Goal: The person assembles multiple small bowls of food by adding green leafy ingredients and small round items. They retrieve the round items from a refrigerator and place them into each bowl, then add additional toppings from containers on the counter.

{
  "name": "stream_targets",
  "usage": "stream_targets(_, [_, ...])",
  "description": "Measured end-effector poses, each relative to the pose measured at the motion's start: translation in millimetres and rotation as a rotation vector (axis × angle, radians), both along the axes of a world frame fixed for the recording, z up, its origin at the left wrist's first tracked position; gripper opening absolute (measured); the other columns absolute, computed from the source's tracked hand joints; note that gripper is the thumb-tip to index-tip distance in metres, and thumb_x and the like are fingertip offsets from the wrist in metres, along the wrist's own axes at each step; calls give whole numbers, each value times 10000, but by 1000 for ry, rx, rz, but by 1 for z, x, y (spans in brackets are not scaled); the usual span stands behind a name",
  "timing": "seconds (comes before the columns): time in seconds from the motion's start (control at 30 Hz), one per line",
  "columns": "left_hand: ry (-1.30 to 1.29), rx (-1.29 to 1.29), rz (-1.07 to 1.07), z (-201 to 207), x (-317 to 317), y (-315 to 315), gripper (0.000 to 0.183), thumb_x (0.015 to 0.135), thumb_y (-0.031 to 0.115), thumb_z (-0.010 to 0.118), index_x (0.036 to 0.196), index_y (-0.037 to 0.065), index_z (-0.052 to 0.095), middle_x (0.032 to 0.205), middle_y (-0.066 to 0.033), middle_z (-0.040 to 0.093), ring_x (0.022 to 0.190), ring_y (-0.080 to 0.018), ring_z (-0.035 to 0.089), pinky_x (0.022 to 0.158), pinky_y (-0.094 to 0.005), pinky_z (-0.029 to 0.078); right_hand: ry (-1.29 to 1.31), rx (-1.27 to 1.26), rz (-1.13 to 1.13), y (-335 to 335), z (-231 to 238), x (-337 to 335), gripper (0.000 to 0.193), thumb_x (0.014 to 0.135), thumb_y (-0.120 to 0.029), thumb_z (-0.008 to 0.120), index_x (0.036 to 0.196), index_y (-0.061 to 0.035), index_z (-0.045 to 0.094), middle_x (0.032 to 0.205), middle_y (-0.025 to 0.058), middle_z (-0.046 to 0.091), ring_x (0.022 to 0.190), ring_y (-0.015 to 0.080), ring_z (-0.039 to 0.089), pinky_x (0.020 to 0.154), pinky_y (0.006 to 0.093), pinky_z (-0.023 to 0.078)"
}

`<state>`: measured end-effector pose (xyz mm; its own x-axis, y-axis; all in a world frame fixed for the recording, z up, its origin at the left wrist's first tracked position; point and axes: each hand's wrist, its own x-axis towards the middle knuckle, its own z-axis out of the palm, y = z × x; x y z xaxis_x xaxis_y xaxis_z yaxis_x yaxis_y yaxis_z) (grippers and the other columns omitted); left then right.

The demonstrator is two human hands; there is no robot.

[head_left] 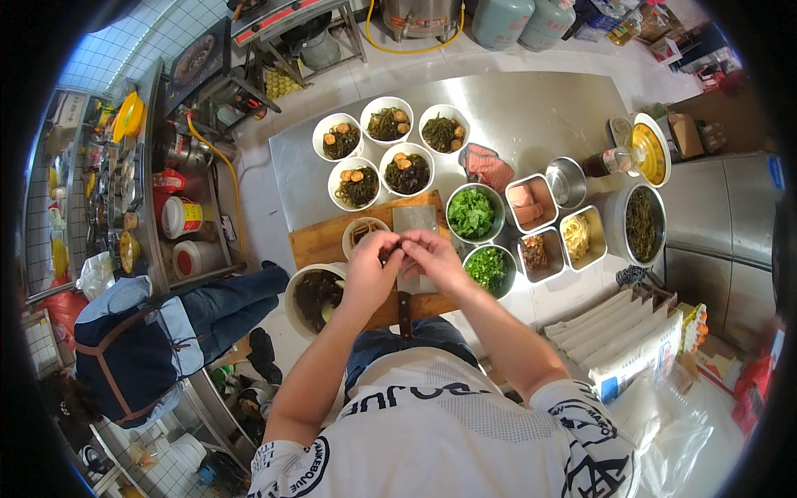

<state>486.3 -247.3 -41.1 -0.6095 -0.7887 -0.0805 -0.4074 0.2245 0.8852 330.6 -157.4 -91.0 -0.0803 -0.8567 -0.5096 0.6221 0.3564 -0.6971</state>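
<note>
1. At far left, shows one co-worker (124,357) in a dark apron and blue trousers; loses the head in shadow near the curved edge. Counts two white tubs (174,217) beyond, insides hidden.
2. In the pale bucket (296,319), contains dark pieces, too murky to count; passes partly behind the left forearm.
3. On the table (540,100), beyond the board, counts five white bowls (330,187), three behind two, each with dark green strands and round orange-brown slices; cannot tally every slice.
4. On the wooden board (320,234), shows one smaller bowl (347,239) of brown strips, right side covered by the left hand, and one cleaver (404,314), handle toward the body, blade partly hidden.
5. With the left hand (374,256), bends fingers inward above the board, fingertips meeting the other hand's; cannot tell whether grasping anything.
6. With the right hand (436,253), pinches fingertips together there; again cannot tell what, if anything, lies between.
7. Rightward, counts two round metal bowls (503,217) of chopped greens and one reddish bag (490,170), contents unclear.
8. Next, counts three rectangular containers (531,228): pinkish blocks, brown bits, pale yellow strips; behind, one small metal pot (566,183).
9. At right, shows one dark bottle (610,162) and one large pot (612,224) of dark strands, too tangled to count.
</note>
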Motion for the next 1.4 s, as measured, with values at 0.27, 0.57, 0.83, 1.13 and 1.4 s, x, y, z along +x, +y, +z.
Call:
stream_targets(0.27, [40,493,191,18,9,16,145,1091,75,655,1217,11,688,1130,-91,758,973,-180,786,744,-309,611,22,82,-158,-4,-11,-14,165,1110,-159,658,1138,-10,724,976,72,758,801,134,741,656,271,595])
stream_targets(0.57, [778,951,538,-10,-24,-6,552,1202,431,353,1385,-3,641,1459,-149,678,1355,-296,623,1184,-450,473,179,-121,151,-27,27,-18,261,1084,-120,604,1324,-57,687,1128,62,720,885,173,731,741,322,616])
stream_targets(0.83, [860,930,256,-2,-33,-10,578,1200,470,364,1543,42,547,1540,-119,611,1431,-239,545,1236,-428,387,111,-132,-159,-23,29,-1,152,1098,-66,650,1240,-22,682,937,39,706,731,130,638,616,269,525])
stream_targets(1.13, [442,497,221,4,-19,-6,280,1040,24,741,1308,-16,674,1149,-63,747,998,-125,718,943,-294,568,5,-184,-36,-25,28,-31,88,1103,-102,664,1116,-24,701,920,30,728,736,92,644,596,268,524])
stream_targets(1.4, [208,378,165,7,15,-7,102,1009,28,745,1086,24,679,1014,5,701,863,-52,612,744,-243,500,148,-229,51,-19,48,-22,216,998,-27,776,1210,-32,733,929,-4,734,797,71,667,679,251,569])
